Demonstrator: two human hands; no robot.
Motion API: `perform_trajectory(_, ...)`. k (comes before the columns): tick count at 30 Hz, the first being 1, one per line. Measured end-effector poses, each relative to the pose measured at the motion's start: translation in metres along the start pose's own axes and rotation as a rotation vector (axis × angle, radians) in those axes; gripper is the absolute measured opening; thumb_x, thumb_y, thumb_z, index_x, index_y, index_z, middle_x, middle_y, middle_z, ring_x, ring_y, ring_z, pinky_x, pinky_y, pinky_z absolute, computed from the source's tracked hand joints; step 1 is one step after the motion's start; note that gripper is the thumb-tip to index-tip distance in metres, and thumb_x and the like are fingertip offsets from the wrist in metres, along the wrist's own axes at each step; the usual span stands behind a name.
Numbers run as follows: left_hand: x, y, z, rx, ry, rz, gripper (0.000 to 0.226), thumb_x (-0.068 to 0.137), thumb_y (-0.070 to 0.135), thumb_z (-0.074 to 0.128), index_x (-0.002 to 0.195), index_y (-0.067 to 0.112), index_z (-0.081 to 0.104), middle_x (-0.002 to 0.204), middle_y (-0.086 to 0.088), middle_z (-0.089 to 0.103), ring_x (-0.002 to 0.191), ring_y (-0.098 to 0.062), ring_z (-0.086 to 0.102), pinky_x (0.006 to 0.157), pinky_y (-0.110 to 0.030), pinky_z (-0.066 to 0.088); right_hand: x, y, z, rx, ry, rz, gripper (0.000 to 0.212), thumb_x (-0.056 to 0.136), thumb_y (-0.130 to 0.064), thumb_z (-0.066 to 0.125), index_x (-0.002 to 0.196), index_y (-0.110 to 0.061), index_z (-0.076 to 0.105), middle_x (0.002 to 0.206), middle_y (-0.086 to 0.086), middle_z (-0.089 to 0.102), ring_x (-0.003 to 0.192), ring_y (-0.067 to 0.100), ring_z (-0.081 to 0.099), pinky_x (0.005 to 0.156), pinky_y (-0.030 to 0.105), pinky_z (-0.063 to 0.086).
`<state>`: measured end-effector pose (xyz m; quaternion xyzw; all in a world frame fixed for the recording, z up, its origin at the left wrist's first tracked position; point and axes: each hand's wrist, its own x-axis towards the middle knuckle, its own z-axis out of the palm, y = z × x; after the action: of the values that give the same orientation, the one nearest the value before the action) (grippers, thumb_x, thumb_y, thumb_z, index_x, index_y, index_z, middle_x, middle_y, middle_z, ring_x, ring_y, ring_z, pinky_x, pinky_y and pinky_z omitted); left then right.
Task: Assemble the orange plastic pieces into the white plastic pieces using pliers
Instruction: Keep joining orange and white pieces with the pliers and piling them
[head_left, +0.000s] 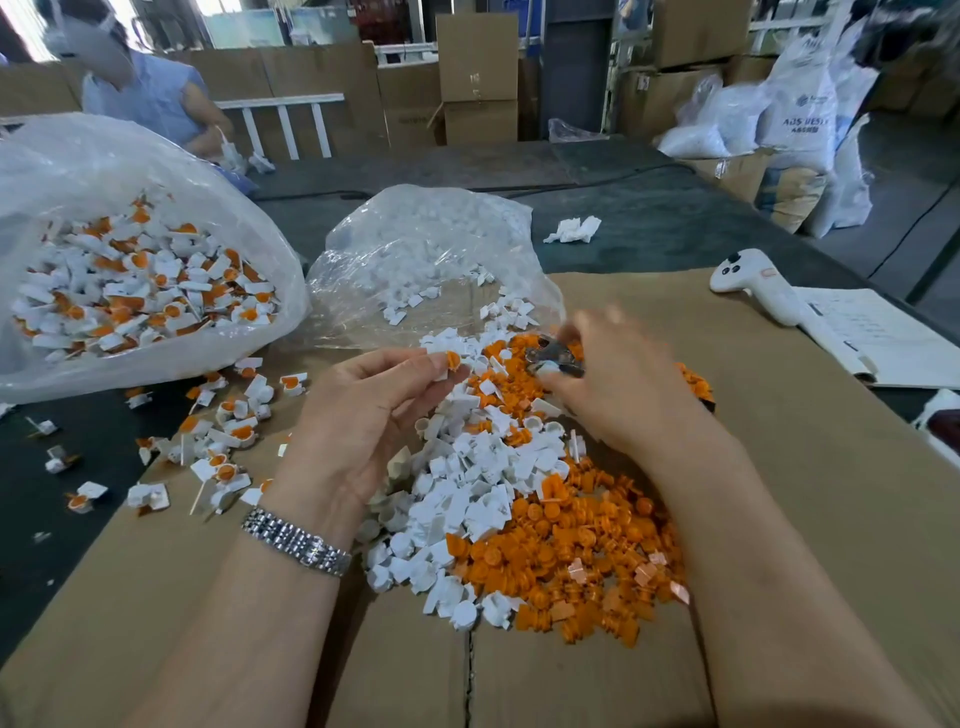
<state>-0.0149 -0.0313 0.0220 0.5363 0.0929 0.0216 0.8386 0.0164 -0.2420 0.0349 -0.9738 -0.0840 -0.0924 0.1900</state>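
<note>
Left hand (371, 410) pinches orange piece (453, 359) — sack (800, 111) reads "ABS"

Counts on the worktop (779, 467)

Two hands: left hand (363, 415), right hand (618, 384). One pair of pliers (553, 358). Two plastic bags: one of assembled pieces (156, 244), one of white pieces (431, 249). Loose orange pieces (582, 545) and loose white pieces (467, 493) lie heaped, too many to count. One white controller (753, 286), one crumpled tissue (571, 231), one wristwatch (296, 540).
</note>
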Motion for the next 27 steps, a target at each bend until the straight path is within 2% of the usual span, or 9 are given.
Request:
perform_trajectory(2, 0.001, 0.000, -0.001, -0.030, 0.004, -0.008, 0.014, 0.065, 0.002, 0.085, 0.079, 0.003, 0.081, 0.103, -0.024, 0.077, 0.099, -0.037, 0.076, 0.080, -0.030, 0.063, 0.000, 0.008, 0.002, -0.193, -0.139, 0.130, 0.058, 0.086, -0.062, 0.065, 0.123, -0.018, 0.055, 0.129, 0.008, 0.051, 0.122, 0.031, 0.049, 0.101, 0.051, 0.043)
perform_trajectory(4, 0.002, 0.001, -0.001, -0.055, 0.010, -0.013, 0.016, 0.064, 0.003, 0.087, 0.080, 0.003, 0.081, 0.102, -0.024, 0.077, 0.097, -0.036, 0.077, 0.072, -0.027, 0.063, -0.002, 0.009, 0.005, -0.274, -0.193, 0.152, 0.060, 0.086, -0.063, 0.065, 0.120, -0.015, 0.055, 0.129, 0.010, 0.051, 0.126, 0.034, 0.045, 0.102, 0.055, 0.039)
perform_trajectory(8, 0.000, 0.002, -0.001, 0.000, -0.005, 0.006, 0.024, 0.056, 0.014, 0.091, 0.079, 0.011, 0.083, 0.101, -0.017, 0.079, 0.094, -0.030, 0.078, 0.062, -0.022, 0.060, -0.002, 0.007, 0.008, -0.297, -0.131, 0.146, 0.041, 0.092, -0.041, 0.066, 0.119, -0.013, 0.052, 0.121, 0.011, 0.055, 0.118, 0.033, 0.051, 0.099, 0.054, 0.040)
perform_trajectory(13, 0.000, 0.003, 0.000, 0.000, 0.021, 0.025, 0.012, 0.064, 0.013, 0.087, 0.076, 0.013, 0.083, 0.096, -0.014, 0.080, 0.086, -0.024, 0.079, 0.054, -0.019, 0.058, 0.000, 0.005, 0.005, -0.223, -0.118, 0.160, 0.047, 0.088, -0.051, 0.067, 0.111, -0.012, 0.054, 0.111, 0.009, 0.055, 0.108, 0.031, 0.053, 0.097, 0.052, 0.042)
perform_trajectory(16, -0.001, 0.005, 0.001, -0.014, 0.039, 0.049, 0.007, 0.065, 0.014, 0.086, 0.072, 0.016, 0.083, 0.091, -0.011, 0.080, 0.082, -0.020, 0.079, 0.052, -0.018, 0.055, 0.001, 0.003, -0.001, -0.068, -0.069, 0.147, 0.033, 0.093, -0.040, 0.062, 0.110, -0.012, 0.056, 0.107, 0.010, 0.057, 0.094, 0.025, 0.056, 0.076, 0.037, 0.046)
perform_trajectory(19, -0.002, 0.005, 0.002, -0.013, 0.025, 0.079, 0.014, 0.069, 0.017, 0.085, 0.082, 0.013, 0.083, 0.090, -0.008, 0.079, 0.081, -0.018, 0.077, 0.053, -0.017, 0.054, 0.001, -0.002, -0.016, 0.099, -0.026, 0.079, 0.016, 0.100, -0.027, 0.052, 0.098, -0.012, 0.059, 0.088, 0.006, 0.060, 0.071, 0.015, 0.054, 0.054, 0.028, 0.037)
perform_trajectory(21, -0.002, 0.005, 0.002, -0.015, 0.024, 0.091, 0.030, 0.071, 0.018, 0.084, 0.098, 0.006, 0.078, 0.094, -0.008, 0.079, 0.082, -0.017, 0.076, 0.055, -0.017, 0.053, -0.001, -0.009, -0.032, 0.225, -0.126, 0.024, 0.020, 0.103, -0.027, 0.049, 0.093, -0.014, 0.061, 0.079, 0.006, 0.061, 0.062, 0.012, 0.052, 0.054, 0.025, 0.040)
perform_trajectory(23, -0.002, 0.005, 0.002, -0.030, 0.017, 0.100, 0.036, 0.073, 0.018, 0.083, 0.106, 0.003, 0.075, 0.096, -0.008, 0.079, 0.082, -0.016, 0.076, 0.056, -0.017, 0.053, -0.005, -0.019, -0.043, 0.325, -0.303, -0.022, 0.023, 0.104, -0.030, 0.050, 0.092, -0.015, 0.062, 0.084, 0.011, 0.066, 0.063, 0.014, 0.055, 0.058, 0.030, 0.046)
perform_trajectory(27, -0.002, 0.005, 0.002, -0.049, 0.008, 0.129, 0.032, 0.076, 0.018, 0.083, 0.105, 0.005, 0.076, 0.098, -0.006, 0.079, 0.084, -0.015, 0.076, 0.057, -0.015, 0.052, -0.008, -0.036, -0.043, 0.222, -0.454, -0.106, 0.037, 0.105, -0.033, 0.048, 0.077, -0.009, 0.054, 0.071, 0.008, 0.053, 0.059, 0.014, 0.046, 0.054, 0.029, 0.037)
